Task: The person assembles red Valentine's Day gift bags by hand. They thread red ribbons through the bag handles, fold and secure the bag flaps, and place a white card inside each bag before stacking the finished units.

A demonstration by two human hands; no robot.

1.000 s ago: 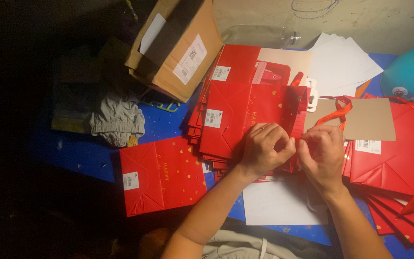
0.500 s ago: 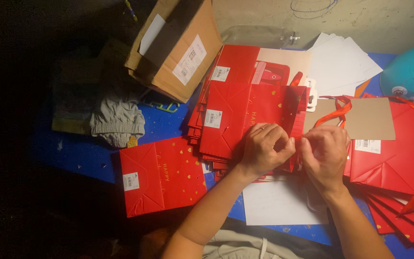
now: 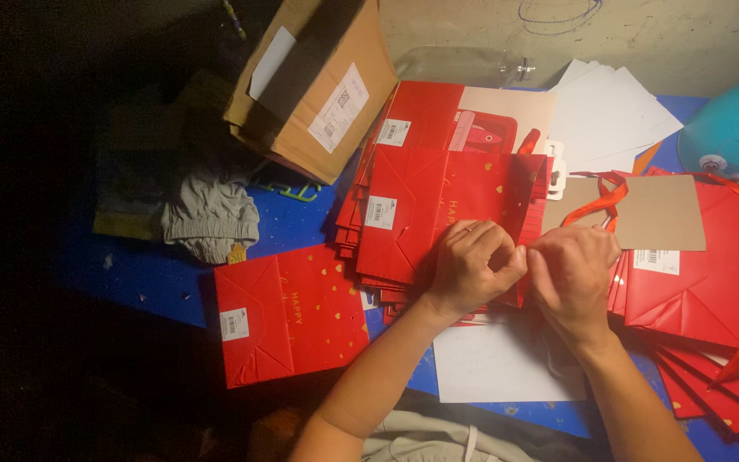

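A stack of flat red paper gift bags (image 3: 438,205) with gold hearts lies on the blue table (image 3: 156,274). My left hand (image 3: 470,267) rests curled on the top bag's near right corner, fingers pinched. Right beside it my right hand (image 3: 573,272) is closed too, thumb and fingers pinching at that same edge of the bag. The two hands almost touch. What they pinch is too small to make out. An orange-red ribbon (image 3: 599,204) curls just beyond my right hand.
A single red bag (image 3: 288,312) lies at the near left. More red bags (image 3: 694,282) with a brown card (image 3: 656,214) fan out on the right. A cardboard box (image 3: 314,85), grey cloth (image 3: 209,218), white sheets (image 3: 609,111) and a teal dome (image 3: 737,128) sit at the back.
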